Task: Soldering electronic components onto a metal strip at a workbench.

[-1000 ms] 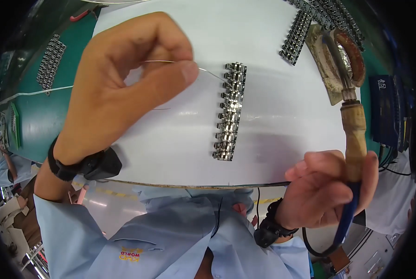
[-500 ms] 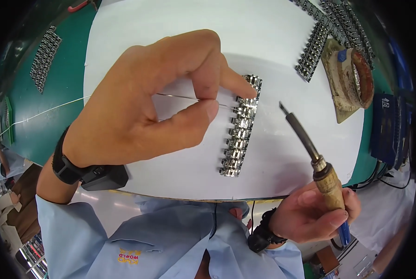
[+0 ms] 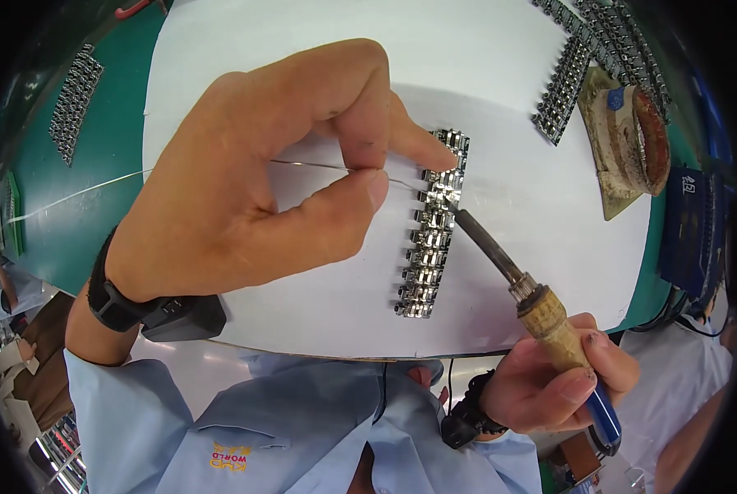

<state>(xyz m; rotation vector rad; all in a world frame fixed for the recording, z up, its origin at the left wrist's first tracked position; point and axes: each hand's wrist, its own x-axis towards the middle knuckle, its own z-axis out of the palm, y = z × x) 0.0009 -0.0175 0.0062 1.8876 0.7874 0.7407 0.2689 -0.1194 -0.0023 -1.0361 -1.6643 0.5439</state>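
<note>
My left hand (image 3: 261, 181) pinches a thin solder wire (image 3: 311, 165) between thumb and finger. Another of its fingertips rests on a strip of small shiny metal parts (image 3: 422, 267), which lies lengthwise on the white sheet. The wire's end reaches the upper part of this strip. My right hand (image 3: 562, 383) is wrapped round the handle of a soldering iron (image 3: 548, 317). The iron's tip is at the strip beside the wire's end; whether it touches the wire is too small to tell.
White sheet (image 3: 302, 321) covers a green bench (image 3: 113, 123). More metal strips (image 3: 564, 90) lie at the far right, beside a round, stained soldering-iron stand (image 3: 632, 140) and a blue box (image 3: 685, 230). Another metal strip (image 3: 76, 103) lies far left. A person (image 3: 689, 387) is at the right.
My right hand has brought the soldering iron left, so its tip has come from beside the strip onto it. My left hand keeps its pinch on the wire almost unmoved.
</note>
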